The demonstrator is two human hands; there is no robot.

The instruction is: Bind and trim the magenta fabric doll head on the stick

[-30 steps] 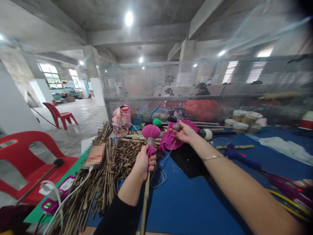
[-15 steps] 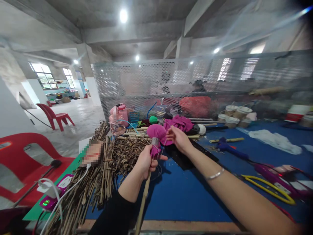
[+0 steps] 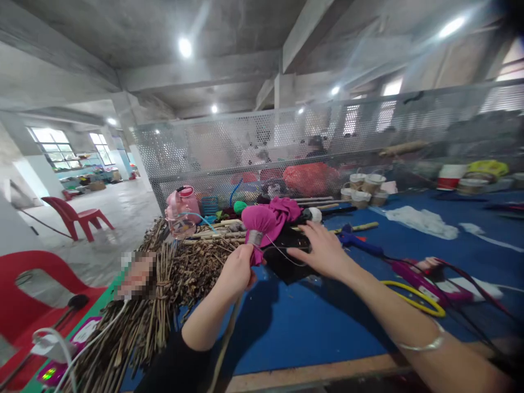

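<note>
My left hand is closed round a thin wooden stick, just below its rounded magenta cloth head. A grey thread binding circles the neck of the cloth, and its loose end curves off to the right. My right hand, fingers spread, hovers right of the head over a black sheet. No object shows in its grip; whether the thread's end touches it I cannot tell. Behind the head lies more bunched magenta cloth, with a white ball beside it.
Dried stalk bundles cover the table's left side. Farther back stand a pink jug and a perforated metal screen. To the right are a blue-handled tool, a purple power strip, a yellow loop and several pots.
My right hand has moved away from the cloth head to the right, its fingers spreading. The left hand keeps its hold on the stick. The view has turned right.
</note>
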